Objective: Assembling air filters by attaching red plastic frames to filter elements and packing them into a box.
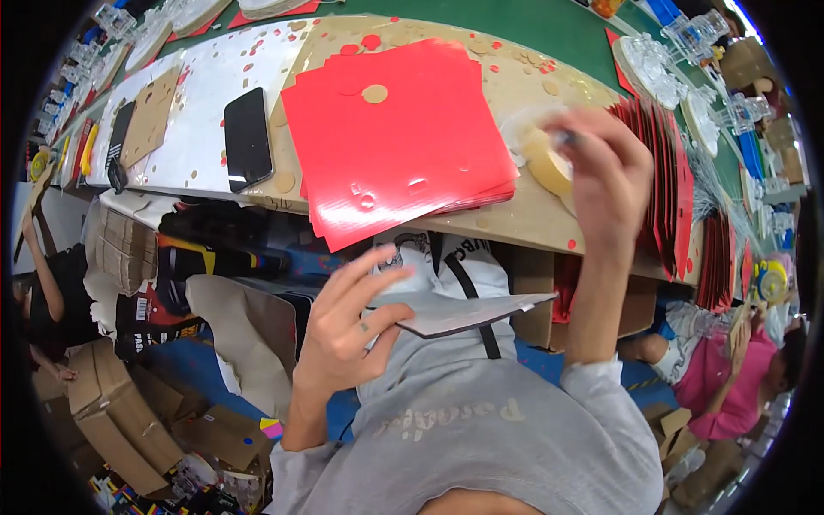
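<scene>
In front of my chest, my left hand (352,322) pinches one end of a thin grey sheet with a dark edge (468,313); its upper fingers are stretched out. My right hand (605,167) is raised over the table's right part, its fingers curled together and smeared by motion. A small dark spot shows at its fingertips, too blurred to name. Beside those fingers stands a roll of yellowish tape (548,167), partly hidden by the hand. A stack of red square sheets (399,137) lies ahead of me, with a round tan disc (374,93) on top.
A black phone (248,139) lies left of the stack. Red folded cards (657,184) stand in a row at the right, near clear plastic parts (699,39). Red and tan dots litter the table (549,223). Cardboard boxes (120,412) sit lower left; a person in pink (730,378) is at right.
</scene>
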{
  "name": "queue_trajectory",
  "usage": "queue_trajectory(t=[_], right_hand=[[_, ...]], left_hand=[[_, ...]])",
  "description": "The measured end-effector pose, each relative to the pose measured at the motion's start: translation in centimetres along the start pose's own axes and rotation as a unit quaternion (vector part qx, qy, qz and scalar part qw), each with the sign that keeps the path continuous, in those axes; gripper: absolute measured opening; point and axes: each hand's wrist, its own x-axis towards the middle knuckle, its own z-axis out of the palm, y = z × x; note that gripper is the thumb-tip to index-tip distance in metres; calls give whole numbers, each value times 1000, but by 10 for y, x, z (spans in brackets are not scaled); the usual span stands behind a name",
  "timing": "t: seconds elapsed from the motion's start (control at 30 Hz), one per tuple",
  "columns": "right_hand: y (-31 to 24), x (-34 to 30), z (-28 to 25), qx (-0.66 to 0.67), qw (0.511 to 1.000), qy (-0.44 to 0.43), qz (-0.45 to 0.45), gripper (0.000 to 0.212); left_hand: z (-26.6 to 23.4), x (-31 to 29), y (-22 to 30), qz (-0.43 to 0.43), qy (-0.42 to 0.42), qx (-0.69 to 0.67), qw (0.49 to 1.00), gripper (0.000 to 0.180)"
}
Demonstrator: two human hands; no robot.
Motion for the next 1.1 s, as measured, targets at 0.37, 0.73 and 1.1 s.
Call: queue_trajectory(t=[0.37,0.73,1.1], right_hand=[[95,51,99,-235,895,-360,-120,10],[100,48,104,-283,852,-380,-223,18],[86,62,98,-311,838,-408,-184,17]], left_hand=[[1,-7,-42,-83,46,92,991,14],[-1,-12,-52,-84,54,43,994,16],[1,-13,-55,-82,57,38,994,19]])
